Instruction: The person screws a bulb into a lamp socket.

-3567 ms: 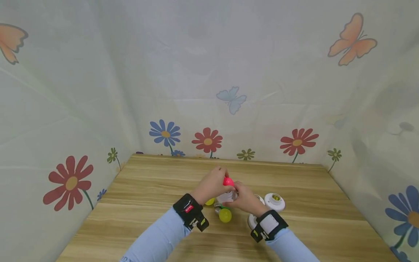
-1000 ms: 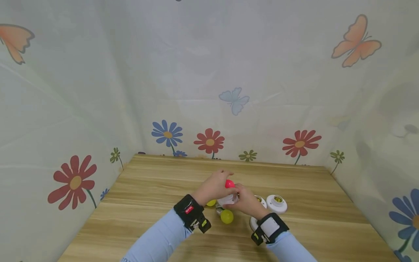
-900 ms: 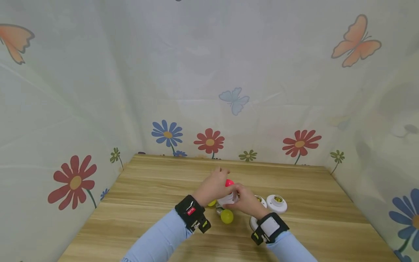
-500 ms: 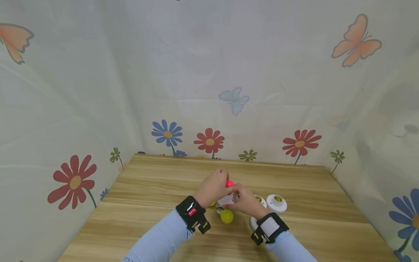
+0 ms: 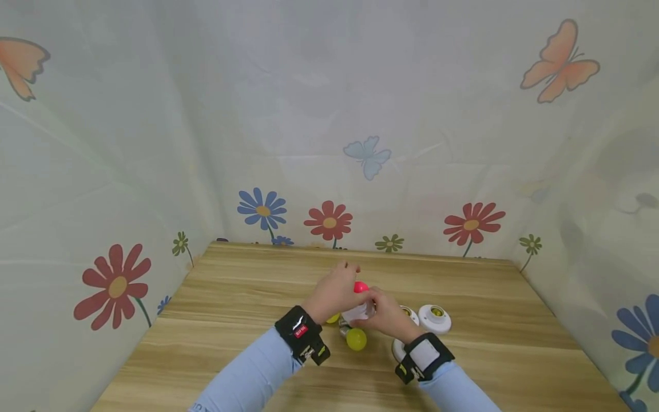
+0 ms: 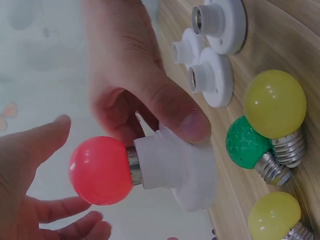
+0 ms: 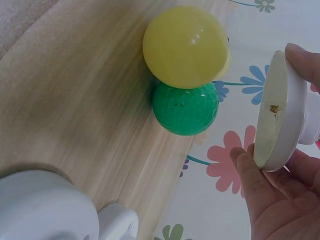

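A red light bulb [image 6: 100, 170] sits with its metal screw base in the mouth of a white lamp holder [image 6: 195, 175], held above the table. My right hand [image 5: 386, 315] grips the holder by its round base; the right wrist view shows thumb and fingers on the rim and the base's hollow underside [image 7: 272, 115]. Around the bulb, my left hand [image 5: 334, 292] has its fingers spread. Its thumb stands apart from the bulb, while one fingertip is at or very near the bulb's lower side. Some threads remain visible between bulb and holder.
On the wooden table [image 5: 247, 303] below lie a yellow bulb [image 6: 275, 104], a green bulb [image 6: 246, 142] and another yellow bulb [image 6: 274, 217], close together. Three white lamp holders [image 5: 435, 326] stand to the right, partly behind my right wrist. A flowered cloth [image 5: 422, 189] surrounds the table.
The left fingers, curled at the bulb half a second ago, have lifted and spread; they also opened and closed earlier. My right hand stays in place with the lamp holder.
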A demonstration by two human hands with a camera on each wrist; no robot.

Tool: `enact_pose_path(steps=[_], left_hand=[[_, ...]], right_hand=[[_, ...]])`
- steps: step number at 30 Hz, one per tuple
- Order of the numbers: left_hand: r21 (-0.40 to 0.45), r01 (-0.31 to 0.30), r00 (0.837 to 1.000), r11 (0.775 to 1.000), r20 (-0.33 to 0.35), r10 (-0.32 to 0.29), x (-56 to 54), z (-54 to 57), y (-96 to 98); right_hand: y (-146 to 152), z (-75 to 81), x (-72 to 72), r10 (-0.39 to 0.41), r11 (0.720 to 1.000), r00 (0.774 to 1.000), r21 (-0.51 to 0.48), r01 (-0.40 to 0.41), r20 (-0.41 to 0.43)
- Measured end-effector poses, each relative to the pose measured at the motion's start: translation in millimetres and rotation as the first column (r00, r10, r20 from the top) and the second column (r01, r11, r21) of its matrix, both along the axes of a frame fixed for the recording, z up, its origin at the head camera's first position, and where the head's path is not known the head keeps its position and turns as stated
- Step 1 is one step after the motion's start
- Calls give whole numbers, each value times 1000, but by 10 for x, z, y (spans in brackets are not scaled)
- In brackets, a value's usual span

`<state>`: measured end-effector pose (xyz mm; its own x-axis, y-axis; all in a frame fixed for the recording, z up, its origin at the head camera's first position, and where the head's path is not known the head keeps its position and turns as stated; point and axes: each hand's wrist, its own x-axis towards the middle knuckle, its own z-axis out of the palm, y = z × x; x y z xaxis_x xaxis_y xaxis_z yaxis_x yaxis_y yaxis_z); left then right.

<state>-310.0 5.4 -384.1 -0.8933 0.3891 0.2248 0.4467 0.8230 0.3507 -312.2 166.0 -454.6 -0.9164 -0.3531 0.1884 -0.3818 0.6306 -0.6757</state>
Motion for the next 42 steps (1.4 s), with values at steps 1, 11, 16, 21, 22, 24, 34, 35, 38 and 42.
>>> enact_pose_path(steps=[1, 11, 16, 21, 22, 24, 34, 35, 38, 42], left_hand=[[-17, -13, 1000, 1000, -27, 13, 2, -7, 2], [-92, -19, 993, 996, -114, 8, -9, -93, 11], [-8, 37, 999, 999, 14, -36, -21, -47, 2], [48, 58, 993, 997, 99, -63, -45, -28, -1], [54, 62, 993, 997, 99, -67, -50, -34, -4], [61, 59, 994, 996, 90, -64, -51, -44, -9], [-28, 16, 996, 999, -90, -18, -12, -144, -29], [-31, 21, 995, 999, -96, -24, -11, -152, -30], [-13, 38, 996, 999, -77, -39, -7, -151, -28], [12, 59, 998, 998, -20, -59, -4, -107, -22]], right_hand=[[-2, 3, 1, 3, 1000, 1000, -4, -3, -1], [-8, -2, 6, 20, 1000, 1000, 3, -20, -25], [-2, 0, 8, 2, 1000, 1000, 13, -2, -16], [-1, -16, -1, 13, 1000, 1000, 20, -12, -21], [0, -19, -2, 13, 1000, 1000, 19, -12, -20], [3, -22, 2, 13, 1000, 1000, 12, -13, -18], [-10, 5, 32, 4, 1000, 1000, 1, -4, -24], [-11, 4, 32, -3, 1000, 1000, 10, 3, -24], [-15, 2, 27, -22, 1000, 1000, 18, 22, -7], [-16, 0, 17, -24, 1000, 1000, 14, 24, 3]])
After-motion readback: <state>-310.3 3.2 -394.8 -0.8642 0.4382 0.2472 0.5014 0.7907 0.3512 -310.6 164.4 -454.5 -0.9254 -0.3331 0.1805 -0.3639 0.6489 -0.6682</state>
